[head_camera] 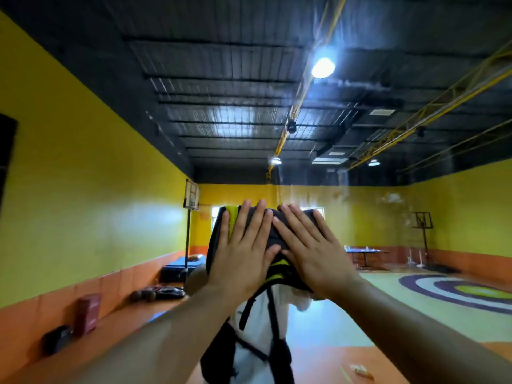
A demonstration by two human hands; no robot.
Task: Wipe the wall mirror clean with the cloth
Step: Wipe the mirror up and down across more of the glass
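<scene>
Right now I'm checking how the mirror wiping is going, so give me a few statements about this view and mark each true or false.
1. Both hands press flat on the cloth. True: the left hand and right hand lie spread on it, side by side.
2. The cloth is plain white. False: it is dark with yellow-green patches.
3. Streaky smears show on the mirror to the upper right of the hands. True.
4. Only the right hand touches the cloth. False: both do.
5. The walls seen in the mirror are blue. False: they are yellow above an orange band.
</scene>
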